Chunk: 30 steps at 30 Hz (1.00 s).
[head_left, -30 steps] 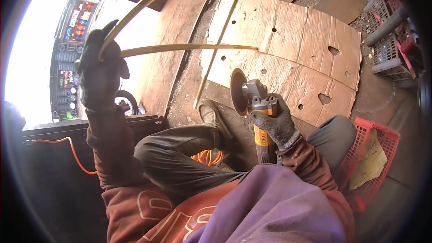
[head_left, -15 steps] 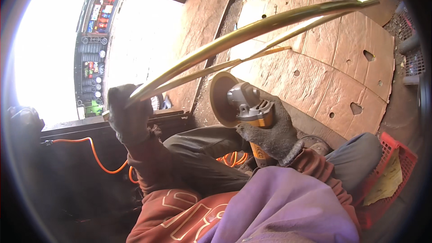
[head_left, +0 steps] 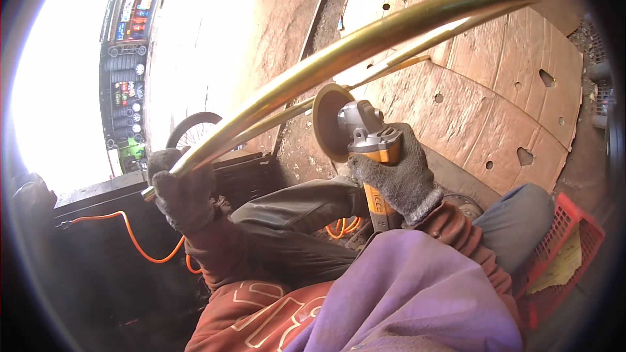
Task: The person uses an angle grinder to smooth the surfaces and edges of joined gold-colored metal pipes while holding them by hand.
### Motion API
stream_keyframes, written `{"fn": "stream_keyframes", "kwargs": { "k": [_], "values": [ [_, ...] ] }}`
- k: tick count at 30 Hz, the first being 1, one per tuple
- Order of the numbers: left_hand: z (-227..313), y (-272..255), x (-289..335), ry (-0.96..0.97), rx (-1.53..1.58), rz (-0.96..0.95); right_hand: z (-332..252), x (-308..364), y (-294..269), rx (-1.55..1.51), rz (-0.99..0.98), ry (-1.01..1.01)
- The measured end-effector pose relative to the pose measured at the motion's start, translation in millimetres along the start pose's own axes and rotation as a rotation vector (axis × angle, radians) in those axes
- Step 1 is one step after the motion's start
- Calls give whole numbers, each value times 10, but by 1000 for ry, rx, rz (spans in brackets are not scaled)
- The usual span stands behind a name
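Brass tube (head_left: 365, 45) gripped by left hand (head_left: 179, 189); right hand (head_left: 398, 176) holds grinder (head_left: 352, 133) beneath.

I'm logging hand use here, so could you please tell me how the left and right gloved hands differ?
The left hand in a dark glove grips the end of the curved brass-coloured metal bar, raised out to the side. The right hand in a grey knit glove wraps the orange-and-grey angle grinder, close to the body with its disc beside the bar. Both are gloved, fingers closed, with rust-red sleeves.
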<state>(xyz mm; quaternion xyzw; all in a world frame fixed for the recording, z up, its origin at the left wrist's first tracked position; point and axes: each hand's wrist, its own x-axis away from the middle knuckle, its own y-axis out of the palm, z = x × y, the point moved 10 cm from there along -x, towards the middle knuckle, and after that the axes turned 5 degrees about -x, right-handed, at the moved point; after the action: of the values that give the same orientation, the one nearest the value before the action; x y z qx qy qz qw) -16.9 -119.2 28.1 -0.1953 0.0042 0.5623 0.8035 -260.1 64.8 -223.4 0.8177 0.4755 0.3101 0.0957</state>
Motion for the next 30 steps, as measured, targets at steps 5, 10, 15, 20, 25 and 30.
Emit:
{"fn": "stream_keyframes", "kwargs": {
  "k": [5,10,15,20,25,30],
  "values": [
    [93,-209,34,187,-193,76,-21,49,218,-182,-107,23],
    [70,-117,-7,227,-143,-49,-345,196,184,91,-113,-97],
    [308,-19,212,740,-707,-40,-38,39,112,-67,-74,52],
    [188,329,-20,107,32,-202,-246,231,183,96,-97,44],
    [313,364,16,212,-161,-134,24,99,-94,-81,13,85],
    [626,596,330,1066,-1165,-69,-18,96,-97,-225,8,137]
  ]
}}
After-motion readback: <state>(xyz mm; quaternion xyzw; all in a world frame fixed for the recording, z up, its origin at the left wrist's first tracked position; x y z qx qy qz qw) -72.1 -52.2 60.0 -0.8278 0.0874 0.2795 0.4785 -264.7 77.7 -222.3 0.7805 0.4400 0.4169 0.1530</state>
